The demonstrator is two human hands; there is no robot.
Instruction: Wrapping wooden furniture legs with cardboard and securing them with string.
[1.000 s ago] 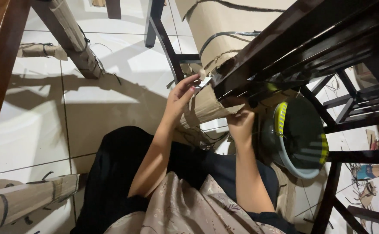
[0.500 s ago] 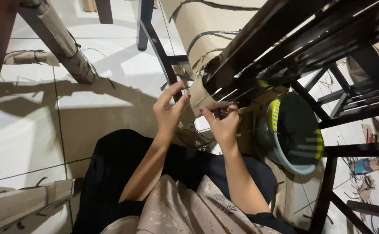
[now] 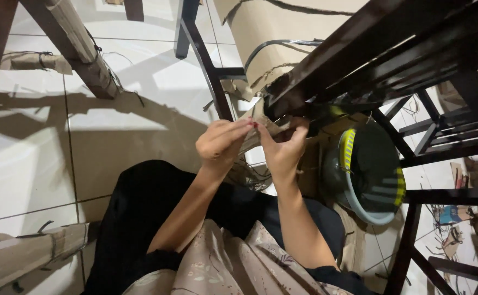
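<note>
Both hands pinch the cardboard wrapping (image 3: 261,121) on the dark furniture leg (image 3: 326,65), left hand (image 3: 222,143) beside right hand (image 3: 282,150), apparently mid-peel; next it needs pulling free.

- We take this for a home room where new furniture is being unpacked.
- Glossy white floor tiles (image 3: 26,158) spread left of our grip.
- Dark wooden furniture frames (image 3: 381,43) stand above and right of it, some legs wrapped in brown cardboard (image 3: 69,27).
- Cut strapping and cardboard scraps (image 3: 457,235) litter the floor far right.
</note>
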